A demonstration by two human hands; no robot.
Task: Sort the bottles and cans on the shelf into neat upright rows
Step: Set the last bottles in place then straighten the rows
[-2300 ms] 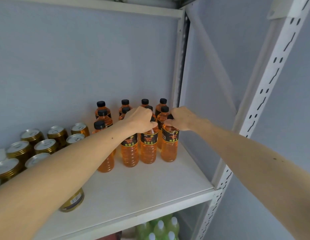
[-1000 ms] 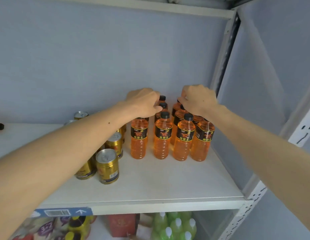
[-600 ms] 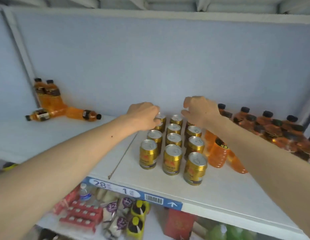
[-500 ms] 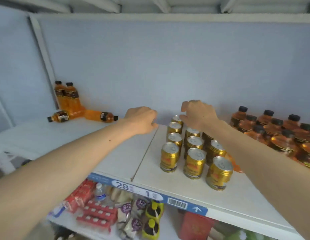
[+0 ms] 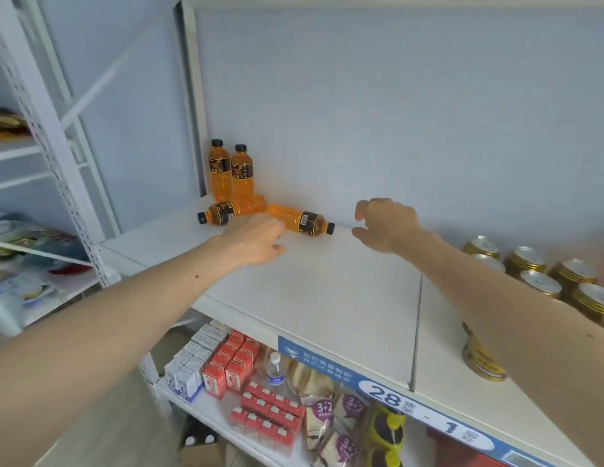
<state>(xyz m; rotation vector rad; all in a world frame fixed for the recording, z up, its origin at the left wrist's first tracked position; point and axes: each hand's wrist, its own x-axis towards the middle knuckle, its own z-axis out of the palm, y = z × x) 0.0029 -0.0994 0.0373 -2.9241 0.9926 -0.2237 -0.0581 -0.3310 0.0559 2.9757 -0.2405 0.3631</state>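
Reaching toward the centre of the frame, both hands hang over the white shelf (image 5: 327, 298) and hold nothing. The left hand (image 5: 253, 241) has loosely curled fingers and sits just in front of a lying orange bottle (image 5: 299, 222); whether it touches it cannot be told. The right hand (image 5: 386, 225) has thumb and fingers spread apart, just right of that bottle's black cap.

Bare shelf board runs wide between the hands and the front edge, where a blue price strip (image 5: 412, 399) lies at lower right. At upper left the shelf ends at a white upright post (image 5: 192, 96) and the pale blue back wall (image 5: 395, 96).

Four orange bottles are in view: two standing bottles (image 5: 231, 173) side by side in the back corner, and two on their sides, the second lying bottle (image 5: 226, 212) partly behind the left hand.

Gold cans (image 5: 543, 278) cluster at right; about seven show, some cut off by the frame edge or hidden by the right forearm.
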